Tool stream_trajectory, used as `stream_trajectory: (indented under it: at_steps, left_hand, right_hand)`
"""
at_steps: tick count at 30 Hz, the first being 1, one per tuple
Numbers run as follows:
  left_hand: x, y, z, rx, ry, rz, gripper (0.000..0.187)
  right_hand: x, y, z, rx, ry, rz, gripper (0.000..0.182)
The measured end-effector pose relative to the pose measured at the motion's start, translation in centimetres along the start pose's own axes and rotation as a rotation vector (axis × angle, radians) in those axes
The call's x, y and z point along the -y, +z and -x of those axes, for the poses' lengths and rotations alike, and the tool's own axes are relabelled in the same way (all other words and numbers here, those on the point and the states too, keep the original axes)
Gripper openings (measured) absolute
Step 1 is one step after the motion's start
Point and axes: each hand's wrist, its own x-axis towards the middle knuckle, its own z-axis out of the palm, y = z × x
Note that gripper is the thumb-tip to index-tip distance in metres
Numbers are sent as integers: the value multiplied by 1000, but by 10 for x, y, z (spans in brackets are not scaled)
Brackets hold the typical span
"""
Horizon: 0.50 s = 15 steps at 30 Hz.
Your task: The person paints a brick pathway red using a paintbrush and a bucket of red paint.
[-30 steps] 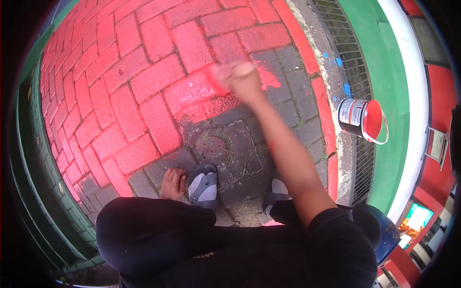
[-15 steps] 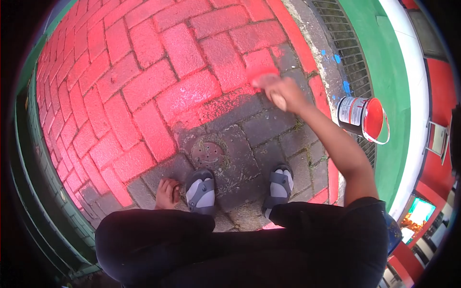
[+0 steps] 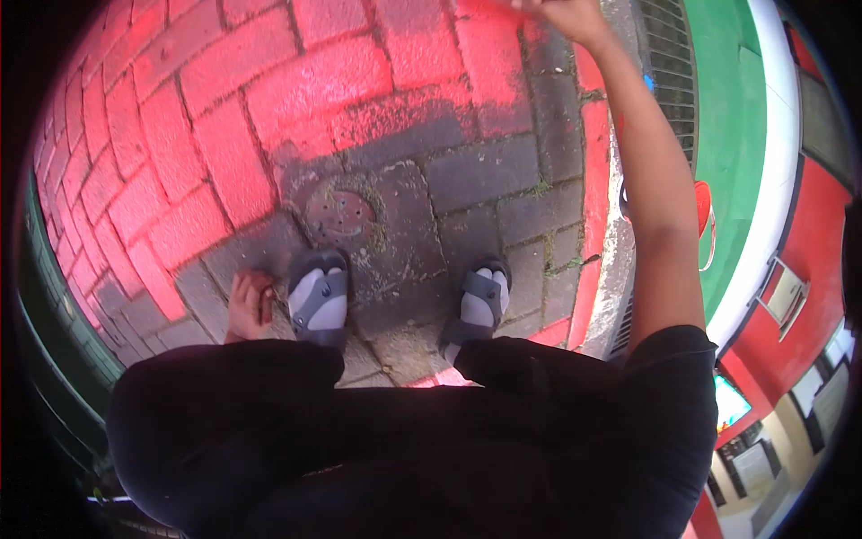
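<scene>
My right hand (image 3: 567, 13) reaches to the top edge of the view, partly cut off. Its fingers are closed on a paintbrush whose blurred red head shows against the pavers. Beneath it, the herringbone brick paving (image 3: 341, 79) is coated in bright red paint, with a ragged paint edge over grey bricks (image 3: 480, 171). My left hand (image 3: 250, 304) hangs low beside my left sandal (image 3: 318, 296), fingers curled in, with nothing visible in them. Mostly hidden behind my right forearm is the paint can (image 3: 703, 202), its red rim and wire handle showing.
A round drain cover (image 3: 341, 216) lies in the grey paving ahead of my feet. My right sandal (image 3: 482, 292) stands nearby. On the right run a metal drain grate (image 3: 669, 76) and a green strip (image 3: 732, 108). Dark green steps or ledges (image 3: 54, 314) line the left.
My right hand has moved up and away with the brush, to the view's top edge. The view has shifted, so the paving and feet appear higher and further left. My forearm now covers most of the can.
</scene>
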Motion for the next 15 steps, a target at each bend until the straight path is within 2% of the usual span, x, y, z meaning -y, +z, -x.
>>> stream_trajectory:
  at_steps: [2,4,6,8,9,10,11,12,14,15]
  left_hand:
    - [6,4,2,5,-10,-9,28]
    - [10,9,6,19,-22,-33,30]
    - [12,10,3,12,-24,-24,30]
    - [12,13,2,-8,-51,-5,29]
    - [16,15,1,-21,-22,-15,29]
    - [15,17,0,-31,8,-25,29]
    - [13,19,1,-36,-20,-12,29]
    - [10,18,-3,-33,-12,8,28]
    - [8,17,-5,-4,-4,-3,27]
    - [8,17,-6,-11,-7,-1,27]
  right_hand:
    - [24,7,16,-75,-246,-481,20]
    - [-33,23,39,51,-466,-28,22]
    - [-38,48,107,52,-413,346,15]
    - [1,38,155,270,-307,48,13]
    - [3,35,159,307,-316,51,13]
    - [2,32,162,436,-219,-120,13]
    - [-1,27,163,557,-110,-290,14]
    - [-5,20,145,600,-88,-303,16]
    - [0,8,90,553,15,-260,19]
    - [19,1,65,427,13,-58,21]
